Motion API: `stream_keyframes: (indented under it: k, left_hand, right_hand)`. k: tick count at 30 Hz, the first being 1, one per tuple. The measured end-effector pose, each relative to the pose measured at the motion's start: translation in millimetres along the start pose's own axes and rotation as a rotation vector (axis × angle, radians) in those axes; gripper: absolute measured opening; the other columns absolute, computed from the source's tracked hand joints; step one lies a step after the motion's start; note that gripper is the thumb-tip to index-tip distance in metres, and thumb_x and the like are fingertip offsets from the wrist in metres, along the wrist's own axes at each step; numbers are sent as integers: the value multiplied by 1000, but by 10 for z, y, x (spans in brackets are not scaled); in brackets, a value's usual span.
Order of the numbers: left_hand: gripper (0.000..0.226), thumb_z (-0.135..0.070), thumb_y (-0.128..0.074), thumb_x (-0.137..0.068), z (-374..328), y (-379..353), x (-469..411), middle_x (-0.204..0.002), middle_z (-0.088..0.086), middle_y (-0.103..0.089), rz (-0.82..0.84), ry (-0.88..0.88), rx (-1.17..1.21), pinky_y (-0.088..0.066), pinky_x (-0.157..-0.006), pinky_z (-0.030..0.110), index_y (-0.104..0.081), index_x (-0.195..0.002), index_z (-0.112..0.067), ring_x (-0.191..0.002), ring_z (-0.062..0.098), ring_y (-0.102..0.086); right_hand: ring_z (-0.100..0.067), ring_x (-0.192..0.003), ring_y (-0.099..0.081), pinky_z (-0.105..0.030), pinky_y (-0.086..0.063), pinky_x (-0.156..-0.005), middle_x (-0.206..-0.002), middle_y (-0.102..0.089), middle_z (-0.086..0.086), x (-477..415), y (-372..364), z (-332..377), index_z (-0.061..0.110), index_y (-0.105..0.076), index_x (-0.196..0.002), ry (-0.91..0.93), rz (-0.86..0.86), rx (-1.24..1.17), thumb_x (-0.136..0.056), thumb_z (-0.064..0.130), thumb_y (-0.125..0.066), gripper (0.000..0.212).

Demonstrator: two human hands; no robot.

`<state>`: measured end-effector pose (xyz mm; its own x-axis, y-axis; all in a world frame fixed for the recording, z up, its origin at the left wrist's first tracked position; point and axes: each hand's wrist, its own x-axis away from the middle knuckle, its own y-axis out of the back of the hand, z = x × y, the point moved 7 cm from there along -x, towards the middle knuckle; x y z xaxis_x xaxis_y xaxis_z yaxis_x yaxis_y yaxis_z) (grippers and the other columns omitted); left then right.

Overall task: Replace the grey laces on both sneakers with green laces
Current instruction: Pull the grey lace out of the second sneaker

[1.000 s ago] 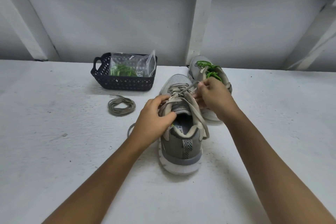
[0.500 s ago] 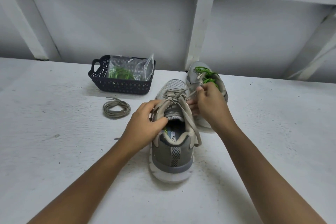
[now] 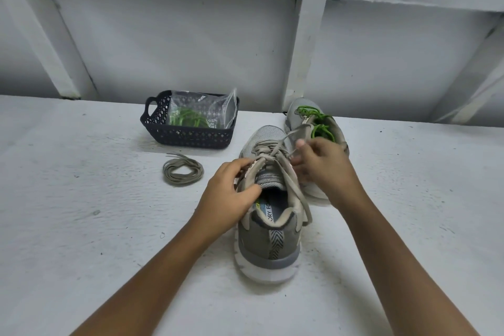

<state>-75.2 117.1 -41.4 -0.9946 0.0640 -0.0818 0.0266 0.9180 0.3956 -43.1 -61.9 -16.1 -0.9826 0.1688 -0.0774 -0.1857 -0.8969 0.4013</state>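
The left hand (image 3: 231,194) is gripping the near sneaker's (image 3: 270,226) collar; the right hand (image 3: 321,163) is pinching its grey lace (image 3: 283,142) at one o'clock.

The near sneaker (image 3: 268,240) shows matt grey mesh cloth with suede-like panels and a smooth white rubbery sole, its grey lace (image 3: 293,194) flat woven cloth, while the surface (image 3: 81,226) is rough, matt white paint, the basket (image 3: 188,133) dark perforated plastic, and the bag (image 3: 201,110) glossy clear film.
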Motion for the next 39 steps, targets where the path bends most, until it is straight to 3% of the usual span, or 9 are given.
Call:
stream_keyframes:
  k: [3,10,12,15,18,24,28,33,39]
  left_hand:
    - [49,-23,-61,-75,16,4,-14,-121,-5,-57,-2,-8,2,-45,-99,36,-56,-124,-27,-110,6,-54]
    - [48,-13,-62,-80,65,-4,-41,-121,-6,-56,-4,-15,-12,-39,-93,19,-54,-125,-26,-108,2,-52]
    - [49,-12,-62,-80,63,-2,-47,-121,-6,-56,-3,-17,-20,-40,-95,20,-54,-126,-25,-109,3,-52]
    - [50,-12,-62,-80,62,1,-49,-122,-6,-55,-5,-18,-26,-40,-97,23,-53,-127,-24,-110,4,-51]
    - [49,-12,-62,-80,66,-5,-54,-122,-6,-55,-1,-23,-27,-40,-95,21,-53,-127,-25,-109,3,-52]
    - [48,-12,-62,-81,65,-15,-55,-122,-7,-55,5,-17,-25,-37,-96,21,-53,-125,-27,-112,4,-50]
    - [49,-12,-62,-82,54,-12,-46,-124,-6,-54,15,-13,-30,-37,-100,26,-52,-128,-25,-115,6,-49]
    - [61,-31,-53,-66,4,-26,-32,-123,-6,-55,17,-6,-19,-38,-103,29,-53,-127,-25,-116,6,-50]
    - [47,-21,-62,-79,22,-23,-31,-122,-3,-55,21,1,-10,-39,-103,32,-53,-125,-25,-114,8,-51]
  right_hand:
    - [-19,-74,-66,-36,-54,-70,-75,-69,-3,11,-34,11,11,-67,-82,64,39,199,-91,25,-59,18]
    - [-23,-42,-63,-28,-47,-34,-72,-63,-14,-25,125,54,25,-39,-83,-56,-168,-231,-103,22,-31,22]
    - [-17,-41,-62,-22,-44,-34,-73,-64,-12,-21,108,40,25,-44,-85,-69,-129,-229,-102,26,-36,18]
    - [-5,-47,-59,-22,-47,-41,-70,-65,-1,13,7,40,20,-61,-80,5,33,72,-95,29,-54,19]
    - [-13,-55,-62,-27,-53,-51,-65,-63,2,30,-21,52,22,-62,-72,76,48,235,-92,24,-59,20]
    - [-13,-39,-60,-23,-46,-35,-70,-64,-4,-17,161,43,20,-47,-79,-15,-153,-97,-100,19,-40,22]
    - [-23,-56,-64,-40,-56,-57,-72,-65,-7,3,145,74,13,-58,-80,55,-135,108,-97,28,-46,26]
    - [-11,-57,-53,-28,-44,-61,-59,-57,9,53,-33,109,15,-64,-76,173,-9,356,-91,27,-58,20]
    - [-17,-39,-58,-33,-53,-45,-62,-68,-2,3,127,43,19,-47,-77,23,-132,20,-100,20,-39,24]
